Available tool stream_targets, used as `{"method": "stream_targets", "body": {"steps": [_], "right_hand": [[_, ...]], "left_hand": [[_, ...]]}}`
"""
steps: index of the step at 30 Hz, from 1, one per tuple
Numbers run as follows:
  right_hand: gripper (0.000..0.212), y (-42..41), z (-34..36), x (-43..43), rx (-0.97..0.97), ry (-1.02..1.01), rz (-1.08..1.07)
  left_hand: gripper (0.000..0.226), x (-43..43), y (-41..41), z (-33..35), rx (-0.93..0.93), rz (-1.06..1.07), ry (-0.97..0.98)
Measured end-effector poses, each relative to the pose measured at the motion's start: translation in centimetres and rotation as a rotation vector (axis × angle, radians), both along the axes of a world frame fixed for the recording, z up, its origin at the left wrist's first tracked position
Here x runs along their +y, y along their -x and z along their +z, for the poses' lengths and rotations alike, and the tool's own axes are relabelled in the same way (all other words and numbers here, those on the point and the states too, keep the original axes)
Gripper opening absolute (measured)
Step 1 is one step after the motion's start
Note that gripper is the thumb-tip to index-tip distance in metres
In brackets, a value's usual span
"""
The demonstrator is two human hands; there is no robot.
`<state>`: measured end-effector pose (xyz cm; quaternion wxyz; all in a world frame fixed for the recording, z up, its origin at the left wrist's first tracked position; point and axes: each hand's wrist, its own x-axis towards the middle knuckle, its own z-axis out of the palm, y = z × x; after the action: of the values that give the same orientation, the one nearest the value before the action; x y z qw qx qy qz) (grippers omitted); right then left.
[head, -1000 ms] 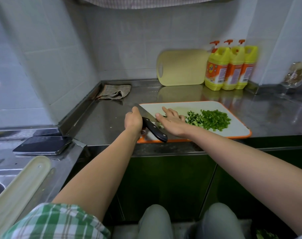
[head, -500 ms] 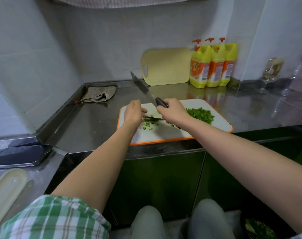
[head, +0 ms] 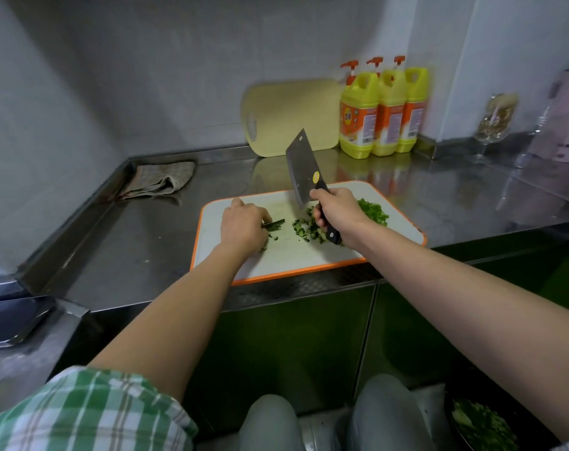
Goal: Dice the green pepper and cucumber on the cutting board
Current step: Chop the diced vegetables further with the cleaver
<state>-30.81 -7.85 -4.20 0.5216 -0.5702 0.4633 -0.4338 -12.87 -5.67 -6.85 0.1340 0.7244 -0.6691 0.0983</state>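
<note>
The right hand (head: 337, 213) has its grip closed round the black handle of a cleaver (head: 301, 167). The broad blade is held clear above the cutting board (head: 293, 258), tilted up and away towards the wall. The left hand (head: 244, 224) lies on the left part of the board, fingers curled over and its grip pinching down thin dark strips of cucumber (head: 274, 224), whose ends stick out to the right of the fingertips. Just beside those ends, between the two hands, lies a loose scatter of diced cucumber (head: 304, 231), partly hidden behind the right hand and the handle. A heap of diced green pepper (head: 376, 212) sits further right on the board, behind the right wrist. The board is white with an orange rim and lies on the front of a stainless steel bench (head: 140, 242). In the left back corner of the bench lies a crumpled cloth (head: 159, 180). A pale yellow board (head: 293, 115) leans against the tiled wall, and three yellow detergent bottles (head: 384, 109) with orange pumps stand touching one another just to its right. A stemmed glass (head: 494, 122) stands further right, blurred. Low at the right edge, below the bench, a dark bowl (head: 481, 424) holds green scraps.
</note>
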Motion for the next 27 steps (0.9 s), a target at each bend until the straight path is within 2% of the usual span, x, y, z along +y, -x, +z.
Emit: {"method": "stream_targets", "body": {"steps": [3,7,12,15,21,24,27], "right_hand": [[0.022,0.1,-0.2,0.1,0.006,0.01,0.035],[0.023,0.1,-0.3,0.4,-0.006,0.007,0.043],[0.025,0.3,-0.4,0.5,0.002,0.001,0.041],[0.024,0.2,-0.4,0.6,0.008,0.002,0.041],[0.018,-0.6,-0.2,1.2,0.026,-0.027,0.067],[0.017,-1.2,0.2,2.2,0.032,-0.074,0.13],[0.02,-2.2,0.3,3.6,0.094,-0.08,0.229]], "left_hand": [[0.027,0.0,0.0,-0.1,0.066,-0.022,0.026],[0.014,-0.5,-0.4,-0.7,0.282,0.047,0.064],[0.016,-0.5,-0.3,-0.7,0.248,0.01,0.027],[0.023,-0.6,-0.2,-0.6,0.29,0.008,0.097],[0.028,0.0,0.4,1.1,0.693,0.081,0.299],[0.029,0.4,-0.3,1.7,0.901,0.235,0.399],[0.03,1.2,-1.6,1.5,1.025,0.365,0.413]]}}
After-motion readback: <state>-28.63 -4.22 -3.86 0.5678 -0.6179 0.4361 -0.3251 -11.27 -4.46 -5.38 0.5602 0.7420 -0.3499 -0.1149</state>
